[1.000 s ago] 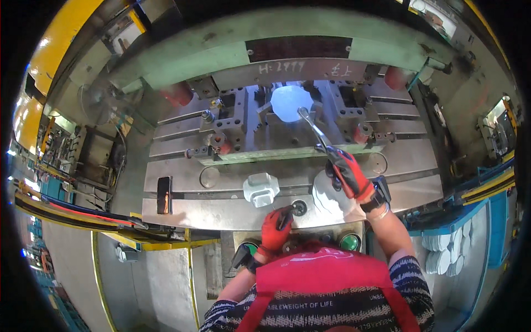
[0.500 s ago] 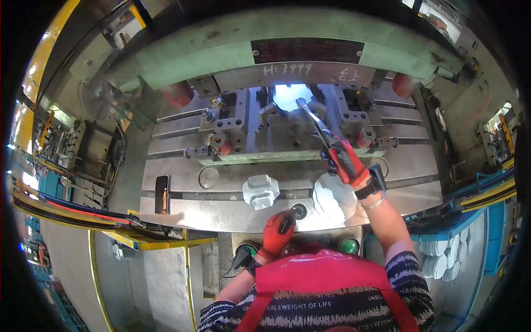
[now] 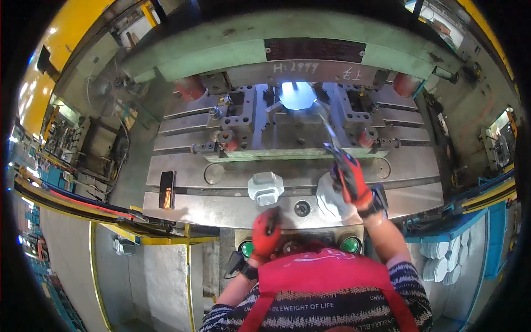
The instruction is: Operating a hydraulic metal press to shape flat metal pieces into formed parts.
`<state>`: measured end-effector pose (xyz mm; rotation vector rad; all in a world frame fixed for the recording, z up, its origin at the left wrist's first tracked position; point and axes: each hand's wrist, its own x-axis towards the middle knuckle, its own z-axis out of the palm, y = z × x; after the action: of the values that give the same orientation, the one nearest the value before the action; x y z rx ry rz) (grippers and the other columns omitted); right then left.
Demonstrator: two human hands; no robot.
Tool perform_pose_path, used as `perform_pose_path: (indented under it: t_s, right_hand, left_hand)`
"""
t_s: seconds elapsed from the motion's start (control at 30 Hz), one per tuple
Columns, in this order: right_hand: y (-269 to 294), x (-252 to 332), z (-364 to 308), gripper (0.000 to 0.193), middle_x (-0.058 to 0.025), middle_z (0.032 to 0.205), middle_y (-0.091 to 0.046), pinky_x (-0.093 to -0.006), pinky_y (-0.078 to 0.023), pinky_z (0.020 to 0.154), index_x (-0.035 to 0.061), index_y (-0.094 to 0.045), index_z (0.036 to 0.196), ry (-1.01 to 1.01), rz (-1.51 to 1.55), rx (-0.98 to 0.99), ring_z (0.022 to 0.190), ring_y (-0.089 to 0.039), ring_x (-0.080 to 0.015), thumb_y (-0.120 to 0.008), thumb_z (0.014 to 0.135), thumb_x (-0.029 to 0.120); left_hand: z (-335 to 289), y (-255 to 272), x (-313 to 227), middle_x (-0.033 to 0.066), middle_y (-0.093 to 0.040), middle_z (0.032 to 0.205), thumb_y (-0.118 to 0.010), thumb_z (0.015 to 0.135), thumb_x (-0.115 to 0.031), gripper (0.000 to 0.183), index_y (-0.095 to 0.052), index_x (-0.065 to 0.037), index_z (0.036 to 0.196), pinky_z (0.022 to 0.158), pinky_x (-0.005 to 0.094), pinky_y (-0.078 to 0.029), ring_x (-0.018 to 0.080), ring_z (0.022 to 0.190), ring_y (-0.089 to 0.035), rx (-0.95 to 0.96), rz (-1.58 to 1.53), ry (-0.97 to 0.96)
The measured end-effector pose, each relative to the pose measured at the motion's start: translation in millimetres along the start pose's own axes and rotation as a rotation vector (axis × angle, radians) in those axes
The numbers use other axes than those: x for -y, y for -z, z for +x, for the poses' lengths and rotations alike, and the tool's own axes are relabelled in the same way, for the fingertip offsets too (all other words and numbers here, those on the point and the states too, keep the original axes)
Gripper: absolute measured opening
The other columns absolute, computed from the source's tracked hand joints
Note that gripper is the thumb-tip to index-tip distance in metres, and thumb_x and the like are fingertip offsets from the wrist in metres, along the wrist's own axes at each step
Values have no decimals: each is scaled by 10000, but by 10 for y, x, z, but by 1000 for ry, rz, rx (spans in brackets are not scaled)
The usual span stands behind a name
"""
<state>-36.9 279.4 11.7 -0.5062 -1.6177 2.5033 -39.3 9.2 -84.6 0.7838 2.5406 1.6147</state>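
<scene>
In my right hand [image 3: 354, 185], gloved red and black, is a pair of long metal tongs [image 3: 332, 133]. Their blurred tip points up at the lower die, just short of a brightly lit flat metal blank [image 3: 297, 97] lying there. My left hand [image 3: 266, 232], gloved alike, hovers by the bed's front edge with fingers curled; whatever it may hold is hidden. Just beyond it sits a pale stepped metal part [image 3: 265, 188]. Partly under my right hand and wrist lies a stack of pale flat blanks [image 3: 331, 199].
The green press ram [image 3: 204, 58] hangs over the die. Red-based guide posts [image 3: 227, 141] flank it. A phone [image 3: 167, 190] lies at the bed's left. Green buttons [image 3: 349, 245] sit at the front edge. A blue bin [image 3: 478, 243] with more blanks stands at right.
My right hand has drawn the tongs back from the blank, which stays on the die. My left hand has pulled away leftward from the round hole in the bed.
</scene>
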Motion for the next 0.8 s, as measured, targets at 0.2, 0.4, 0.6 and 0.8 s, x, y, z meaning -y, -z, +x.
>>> perform_pose_path:
  t_s: [0.2, 0.4, 0.6, 0.8]
  right_hand:
    - [937, -1065, -1165, 407, 28, 697, -503, -243, -342, 459, 151, -494, 1296, 224, -119, -416, 535, -418, -80, -544, 892, 153]
    - [2067, -2328, -1273, 405, 21, 716, -519, -249, -355, 464, 140, -500, 1281, -71, -562, -666, 548, -436, -82, -557, 881, 160]
    - [1333, -2527, -241, 404, 14, 736, -535, -254, -369, 469, 130, -506, 1266, -213, -693, -256, 561, -453, -84, -571, 870, 167]
    - [1024, -2662, 103, 403, 7, 755, -550, -259, -382, 474, 119, -512, 1251, -257, -732, -108, 574, -471, -87, -585, 858, 174]
  left_hand:
    - [-661, 714, 551, 138, -536, 1241, -574, 845, -51, 405, -493, -9, 1240, 983, 341, -365, 237, 1156, -492, -701, -185, 269]
    - [-1418, 751, 1175, 220, -502, 1274, -668, 738, -536, 853, -394, 17, 1326, 976, 374, -400, 310, 1164, -500, -313, -262, 888]
    - [-1515, 272, 1406, 266, -412, 1309, -708, 583, -595, 1039, -307, -75, 1389, 996, 422, -383, 393, 1218, -422, -89, 107, 1058]
    - [-1461, 140, 1335, 254, -460, 1255, -729, 605, -523, 932, -362, -87, 1343, 957, 431, -410, 394, 1169, -462, -283, 131, 1062]
